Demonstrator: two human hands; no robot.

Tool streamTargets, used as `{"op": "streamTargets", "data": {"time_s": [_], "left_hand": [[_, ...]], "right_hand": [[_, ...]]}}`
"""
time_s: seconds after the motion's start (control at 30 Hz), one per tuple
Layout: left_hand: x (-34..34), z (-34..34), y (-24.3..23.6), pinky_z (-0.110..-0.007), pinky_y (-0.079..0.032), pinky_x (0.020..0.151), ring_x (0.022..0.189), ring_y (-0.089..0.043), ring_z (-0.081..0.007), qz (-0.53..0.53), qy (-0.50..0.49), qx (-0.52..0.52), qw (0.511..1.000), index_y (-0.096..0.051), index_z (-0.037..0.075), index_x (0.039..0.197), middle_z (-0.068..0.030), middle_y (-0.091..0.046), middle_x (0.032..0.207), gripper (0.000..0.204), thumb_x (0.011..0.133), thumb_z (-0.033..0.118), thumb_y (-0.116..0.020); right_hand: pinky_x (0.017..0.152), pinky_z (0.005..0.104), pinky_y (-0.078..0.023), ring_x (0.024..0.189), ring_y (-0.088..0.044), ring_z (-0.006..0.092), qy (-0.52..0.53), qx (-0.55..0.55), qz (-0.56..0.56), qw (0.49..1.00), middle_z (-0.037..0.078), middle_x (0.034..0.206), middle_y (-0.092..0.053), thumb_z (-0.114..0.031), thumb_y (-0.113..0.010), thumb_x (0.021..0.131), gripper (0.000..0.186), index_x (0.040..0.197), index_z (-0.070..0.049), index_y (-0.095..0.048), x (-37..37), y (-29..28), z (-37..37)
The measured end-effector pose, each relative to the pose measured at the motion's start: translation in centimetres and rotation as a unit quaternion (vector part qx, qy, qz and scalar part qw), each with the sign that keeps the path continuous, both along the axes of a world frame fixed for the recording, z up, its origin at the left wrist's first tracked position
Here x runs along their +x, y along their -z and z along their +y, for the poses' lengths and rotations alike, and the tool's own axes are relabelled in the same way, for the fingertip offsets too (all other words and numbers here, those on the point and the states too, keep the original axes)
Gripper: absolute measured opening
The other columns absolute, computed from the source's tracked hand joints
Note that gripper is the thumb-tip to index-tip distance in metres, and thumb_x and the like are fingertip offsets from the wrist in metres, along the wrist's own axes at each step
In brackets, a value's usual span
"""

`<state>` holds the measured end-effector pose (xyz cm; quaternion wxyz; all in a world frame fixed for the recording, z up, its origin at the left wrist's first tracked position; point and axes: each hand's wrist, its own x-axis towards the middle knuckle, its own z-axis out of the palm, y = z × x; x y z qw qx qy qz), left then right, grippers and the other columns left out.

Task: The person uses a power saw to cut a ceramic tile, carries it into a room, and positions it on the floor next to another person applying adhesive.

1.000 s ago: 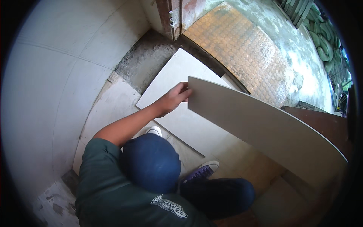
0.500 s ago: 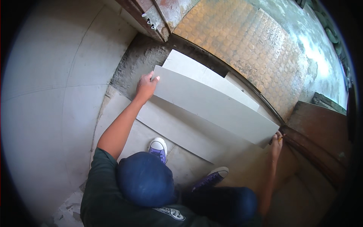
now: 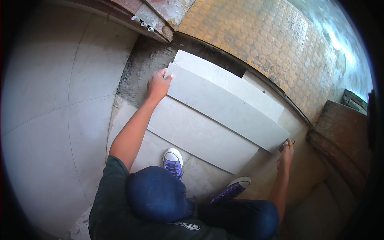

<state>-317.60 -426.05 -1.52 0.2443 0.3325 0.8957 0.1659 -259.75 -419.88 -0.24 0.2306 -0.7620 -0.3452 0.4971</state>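
Note:
A long pale grey tile [image 3: 224,106] stretches between my two hands. My left hand [image 3: 159,85] grips its left end, thumb on top and fingers round the edge. At the other end, my right hand [image 3: 285,155] holds the lower right corner; an orange pencil-like stick [image 3: 293,144] pokes out between its fingers. The held tile overlaps a second pale tile [image 3: 212,72] on its far side. On the near side lies another wide pale tile [image 3: 200,134], partly under the held one. Whether the held tile rests fully on them, I cannot tell.
Rough grey mortar [image 3: 142,66] shows at the left, beside large pale wall tiles [image 3: 44,96]. Beyond a dark gap lies a yellowish studded floor [image 3: 248,36]. A reddish-brown frame [image 3: 340,148] stands at the right. My purple shoes [image 3: 173,162] are just below the tiles.
The held tile has come down closer to the tiles beneath, and the wide shadow under it has shrunk. Both hands moved with it and keep their grip. The view has shifted slightly.

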Motion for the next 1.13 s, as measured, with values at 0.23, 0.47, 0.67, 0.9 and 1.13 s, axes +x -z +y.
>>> {"op": "streamTargets", "data": {"time_s": [0.23,0.47,0.67,0.9,1.13], "left_hand": [[0.5,0.5,-0.3,-0.044,-0.048,0.101,0.119,-0.061,-0.0364,0.029,0.017,-0.025,0.999,-0.065,0.004,0.130,-0.0175,-0.063,0.130,0.047,0.092,0.032,-0.069],[-0.3,0.0,0.2,-0.043,-0.048,0.100,0.120,-0.061,-0.0342,0.036,0.019,-0.024,0.999,-0.065,0.005,0.131,-0.0132,-0.063,0.131,0.047,0.092,0.033,-0.069],[-0.2,0.8,2.5,-0.043,-0.049,0.098,0.115,-0.062,-0.0332,0.037,0.049,0.011,0.998,-0.068,0.008,0.125,-0.0131,-0.064,0.125,0.042,0.093,0.035,-0.069],[-4.0,-1.8,2.9,-0.039,-0.050,0.095,0.109,-0.062,-0.0298,-0.044,0.016,0.021,0.999,-0.063,-0.002,0.127,-0.0195,-0.062,0.120,0.048,0.092,0.030,-0.072],[-8.0,-2.0,3.8,-0.032,-0.048,0.094,0.104,-0.064,-0.0199,0.014,0.001,0.055,0.998,-0.061,0.000,0.132,-0.0128,-0.068,0.118,0.048,0.093,0.027,-0.073]], "right_hand": [[0.081,0.0264,-0.040,0.086,-0.044,0.0087,-0.037,-0.013,-0.015,0.999,-0.003,0.105,-0.056,-0.017,-0.046,0.104,0.045,0.144,0.000,-0.054,1.0,1.0,0.9],[0.085,0.0269,-0.040,0.093,-0.047,0.0100,-0.028,-0.030,-0.015,0.999,-0.001,0.122,-0.059,-0.020,-0.047,0.104,0.047,0.146,0.000,-0.053,0.1,0.8,0.8],[0.076,0.0257,-0.041,0.083,-0.046,0.0081,-0.038,-0.005,-0.014,0.999,-0.005,0.091,-0.050,-0.023,-0.052,0.104,0.043,0.139,0.003,-0.057,1.2,-0.1,0.7],[0.097,0.0418,-0.044,0.110,-0.060,0.0314,-0.099,-0.040,-0.076,0.991,0.023,0.115,-0.064,-0.024,-0.046,0.104,0.033,0.107,0.006,-0.062,-3.2,-1.0,1.6],[0.086,0.0421,-0.045,0.092,-0.058,0.0314,-0.169,-0.023,-0.089,0.981,0.022,0.098,-0.059,-0.028,-0.047,0.105,0.033,0.099,0.003,-0.056,-5.2,-0.1,1.3]]}}
